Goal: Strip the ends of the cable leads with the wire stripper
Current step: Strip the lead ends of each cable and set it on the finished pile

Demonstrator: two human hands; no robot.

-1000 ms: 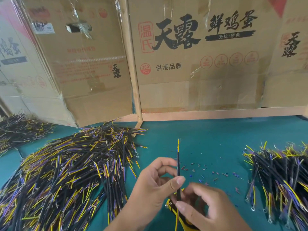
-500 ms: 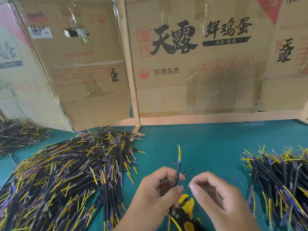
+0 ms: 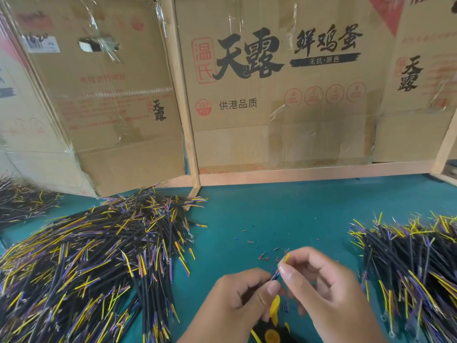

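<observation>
Two hands low at centre. Left hand [image 3: 243, 294], fingers curled, pinched one cable lead [image 3: 276, 276] between thumb and forefinger. Right hand [image 3: 324, 290], fingers curled, pinched the same lead's yellow end [image 3: 286, 258] at the fingertips, just above the left thumb. One wire stripper [image 3: 270, 328], black with yellow handles, lay below and between the hands at the bottom edge, partly hidden; whether either hand touched it could not be told. Three heaps of black leads with yellow and purple ends on the green desk [image 3: 284, 214]: one large heap [image 3: 99, 263] to the left, one smaller heap [image 3: 22, 201] at far left, one heap [image 3: 415, 263] to the right. Loose insulation scraps [image 3: 267, 254], too many and too small to count, scattered on the desk just beyond the hands. Cardboard boxes [image 3: 284, 100] with printed characters stood upright behind, in a wooden frame [image 3: 184, 115].
</observation>
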